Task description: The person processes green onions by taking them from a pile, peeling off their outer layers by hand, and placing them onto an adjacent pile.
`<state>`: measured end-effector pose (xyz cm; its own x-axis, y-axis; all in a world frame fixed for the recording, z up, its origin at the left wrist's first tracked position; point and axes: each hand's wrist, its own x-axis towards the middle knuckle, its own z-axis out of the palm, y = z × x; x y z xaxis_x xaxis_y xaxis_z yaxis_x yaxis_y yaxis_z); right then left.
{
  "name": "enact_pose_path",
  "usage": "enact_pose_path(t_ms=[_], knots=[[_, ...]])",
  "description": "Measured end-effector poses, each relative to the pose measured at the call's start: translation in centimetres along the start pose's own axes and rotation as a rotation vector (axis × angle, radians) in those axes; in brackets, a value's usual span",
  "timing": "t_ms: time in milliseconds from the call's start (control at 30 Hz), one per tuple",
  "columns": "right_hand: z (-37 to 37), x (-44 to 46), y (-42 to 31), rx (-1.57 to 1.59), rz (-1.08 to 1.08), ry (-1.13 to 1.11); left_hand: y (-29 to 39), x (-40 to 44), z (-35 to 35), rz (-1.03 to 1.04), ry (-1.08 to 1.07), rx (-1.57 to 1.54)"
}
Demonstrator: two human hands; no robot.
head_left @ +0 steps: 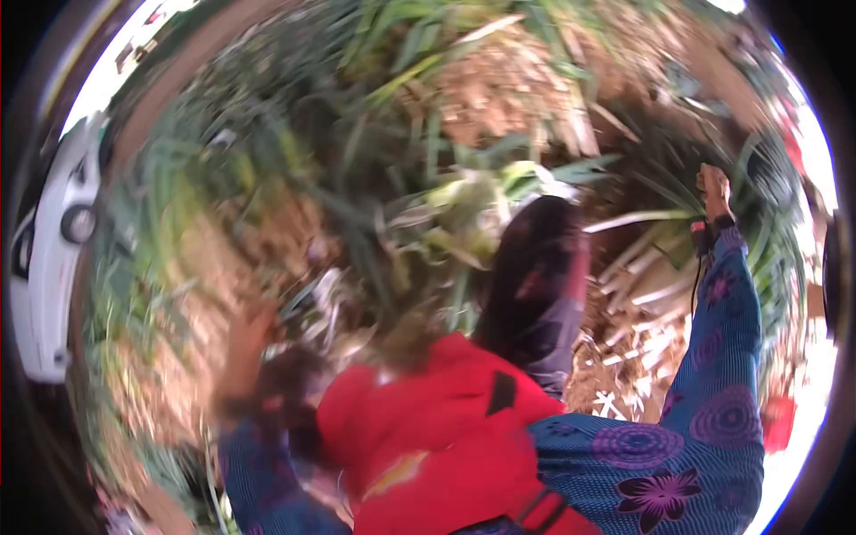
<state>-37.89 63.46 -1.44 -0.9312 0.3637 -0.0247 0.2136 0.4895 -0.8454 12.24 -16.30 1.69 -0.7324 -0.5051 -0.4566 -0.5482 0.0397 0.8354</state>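
Our two hands are wide apart: the right hand point(715, 185), fingers partly curled, grip unclear, beside leek-like stalks point(658, 273) too many to count; the left hand point(250, 337) too blurred to tell. Littered brown ground point(620, 361) shows near our one visible knee point(538, 276); one white car point(53, 290) stands beyond.
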Motion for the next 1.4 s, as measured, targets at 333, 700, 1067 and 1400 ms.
enact_pose_path(t_ms=[333, 700, 1067, 1400], knots=[[43.1, -26.5, -25.5, 0.039, -0.327, -1.262, 4.2, 5.0, -2.1, 0.139, 0.421, -0.358], [63.5, -46.1, -14.5, -0.582, -1.055, -1.385, 5.6, 7.0, -3.0, 0.235, 0.366, -0.327], [67.2, -41.4, -7.4, -1.018, -1.385, -1.216, 5.2, 6.0, -4.0, 0.246, 0.465, -0.427], [65.0, -35.9, -10.9, -1.289, -1.173, -1.146, 5.0, 4.1, -5.6, 0.228, 0.629, -0.462]])
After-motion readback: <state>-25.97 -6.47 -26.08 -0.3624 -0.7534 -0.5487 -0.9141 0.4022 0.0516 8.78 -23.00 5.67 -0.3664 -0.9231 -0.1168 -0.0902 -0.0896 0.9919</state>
